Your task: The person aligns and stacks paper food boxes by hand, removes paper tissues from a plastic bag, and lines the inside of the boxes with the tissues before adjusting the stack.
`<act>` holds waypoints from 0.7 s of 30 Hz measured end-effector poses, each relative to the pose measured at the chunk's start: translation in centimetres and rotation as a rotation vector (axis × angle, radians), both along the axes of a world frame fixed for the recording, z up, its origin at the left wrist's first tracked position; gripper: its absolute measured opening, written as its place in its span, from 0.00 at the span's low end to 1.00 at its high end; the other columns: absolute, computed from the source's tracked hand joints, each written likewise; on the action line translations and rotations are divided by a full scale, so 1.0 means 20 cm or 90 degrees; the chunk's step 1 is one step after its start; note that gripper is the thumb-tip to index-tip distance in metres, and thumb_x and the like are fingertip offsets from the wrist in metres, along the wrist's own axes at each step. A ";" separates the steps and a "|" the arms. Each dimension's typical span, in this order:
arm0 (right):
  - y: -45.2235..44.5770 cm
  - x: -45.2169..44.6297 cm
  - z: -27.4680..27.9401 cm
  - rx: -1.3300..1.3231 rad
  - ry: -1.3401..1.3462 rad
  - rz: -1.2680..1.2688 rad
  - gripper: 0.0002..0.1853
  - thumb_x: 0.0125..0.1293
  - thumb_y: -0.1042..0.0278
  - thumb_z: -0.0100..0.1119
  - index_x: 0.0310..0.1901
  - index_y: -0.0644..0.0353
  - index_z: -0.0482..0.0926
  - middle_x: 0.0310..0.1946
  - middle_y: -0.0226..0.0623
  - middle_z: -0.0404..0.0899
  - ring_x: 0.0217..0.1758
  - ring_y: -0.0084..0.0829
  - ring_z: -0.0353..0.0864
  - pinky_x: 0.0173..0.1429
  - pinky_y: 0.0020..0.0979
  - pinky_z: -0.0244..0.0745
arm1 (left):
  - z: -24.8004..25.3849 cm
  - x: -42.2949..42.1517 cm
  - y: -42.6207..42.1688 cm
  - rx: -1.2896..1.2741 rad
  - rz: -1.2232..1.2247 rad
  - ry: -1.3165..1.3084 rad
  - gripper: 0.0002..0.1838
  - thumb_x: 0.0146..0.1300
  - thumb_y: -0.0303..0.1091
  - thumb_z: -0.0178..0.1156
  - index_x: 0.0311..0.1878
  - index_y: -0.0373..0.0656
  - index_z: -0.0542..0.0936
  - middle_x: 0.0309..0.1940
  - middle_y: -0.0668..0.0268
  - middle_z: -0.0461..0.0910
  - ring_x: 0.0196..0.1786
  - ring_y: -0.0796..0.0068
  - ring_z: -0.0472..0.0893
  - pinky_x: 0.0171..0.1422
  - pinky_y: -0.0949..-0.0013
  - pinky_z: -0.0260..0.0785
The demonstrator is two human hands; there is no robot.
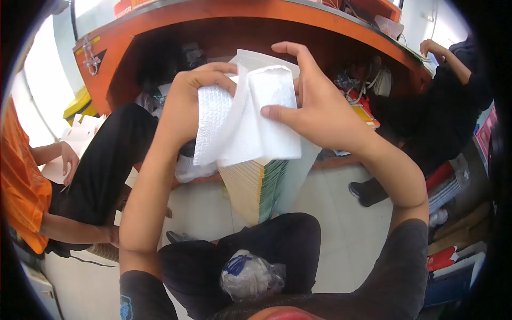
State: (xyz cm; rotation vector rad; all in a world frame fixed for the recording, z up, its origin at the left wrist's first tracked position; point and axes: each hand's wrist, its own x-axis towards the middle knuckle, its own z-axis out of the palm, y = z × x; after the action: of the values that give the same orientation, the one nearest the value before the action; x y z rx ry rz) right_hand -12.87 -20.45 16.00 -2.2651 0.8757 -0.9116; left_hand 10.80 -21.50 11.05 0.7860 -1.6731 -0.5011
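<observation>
My left hand [193, 98] is closed on the upper left of a white sheet with a bubble-like texture [212, 120], its fingers curled over the edge. My right hand [325, 109] grips a smooth white flat piece [276, 120] beside it, thumb on the front, index finger stretched up and the other fingers hidden behind. The two white layers part near the middle; whether they are one pouch I cannot tell. Right below them stands a tall stack [248, 186] with cream and green edges. A pale sheet [298, 176] rises behind and beside the stack.
A clear plastic bag with white and blue contents [250, 274] rests on my lap. An orange desk [229, 12] curves across the front. A person in an orange top [24, 181] sits at left, another in dark clothes [426, 117] at right. Boxes and rolls line the right edge.
</observation>
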 end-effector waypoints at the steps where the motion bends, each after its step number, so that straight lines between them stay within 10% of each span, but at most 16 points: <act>1: -0.03 -0.01 -0.02 -0.060 0.005 0.002 0.39 0.67 0.77 0.66 0.76 0.56 0.56 0.55 0.56 0.81 0.53 0.39 0.89 0.56 0.37 0.83 | -0.02 0.05 -0.04 0.000 -0.011 -0.060 0.10 0.49 0.20 0.70 0.37 0.35 0.89 0.54 0.59 0.88 0.51 0.70 0.85 0.56 0.71 0.74; 6: -0.02 0.02 0.00 -0.104 0.058 -0.056 0.33 0.65 0.84 0.58 0.72 0.54 0.64 0.64 0.54 0.76 0.61 0.47 0.84 0.61 0.40 0.80 | -0.08 0.06 -0.08 -0.089 0.080 -0.193 0.13 0.49 0.16 0.60 0.36 0.36 0.89 0.39 0.58 0.84 0.46 0.62 0.84 0.51 0.66 0.75; 10: -0.18 0.05 -0.10 -0.809 0.148 0.083 0.29 0.59 0.82 0.61 0.63 0.51 0.75 0.69 0.44 0.73 0.75 0.49 0.70 0.72 0.51 0.68 | -0.09 -0.01 -0.04 -0.140 0.214 -0.260 0.14 0.51 0.19 0.59 0.40 0.35 0.89 0.38 0.54 0.86 0.44 0.62 0.86 0.49 0.63 0.78; 13: -0.30 0.05 -0.17 -1.055 0.280 0.049 0.25 0.57 0.78 0.64 0.57 0.49 0.80 0.69 0.35 0.74 0.77 0.46 0.66 0.75 0.55 0.62 | -0.04 -0.02 -0.05 0.151 0.170 -0.076 0.12 0.56 0.25 0.60 0.41 0.30 0.88 0.35 0.51 0.88 0.39 0.65 0.87 0.44 0.63 0.78; 17: -0.22 -0.03 -0.16 -0.792 0.347 0.059 0.15 0.57 0.74 0.66 0.47 0.53 0.86 0.65 0.33 0.79 0.74 0.44 0.69 0.73 0.50 0.65 | -0.07 0.00 -0.12 0.238 0.145 -0.091 0.15 0.62 0.27 0.60 0.48 0.30 0.87 0.39 0.61 0.88 0.43 0.72 0.85 0.50 0.67 0.77; 21: -0.14 -0.05 -0.08 -0.745 0.418 0.039 0.09 0.56 0.77 0.64 0.38 0.60 0.89 0.63 0.34 0.80 0.72 0.43 0.71 0.71 0.45 0.70 | -0.20 0.06 -0.10 0.005 0.116 -0.311 0.18 0.61 0.22 0.60 0.53 0.34 0.87 0.71 0.51 0.73 0.62 0.62 0.81 0.66 0.61 0.75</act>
State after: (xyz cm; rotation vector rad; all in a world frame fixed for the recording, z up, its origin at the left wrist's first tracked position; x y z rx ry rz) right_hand -13.84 -23.21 14.33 -3.7166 0.5235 -0.7188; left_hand 11.91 -23.44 7.04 1.1191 -2.0181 -0.1931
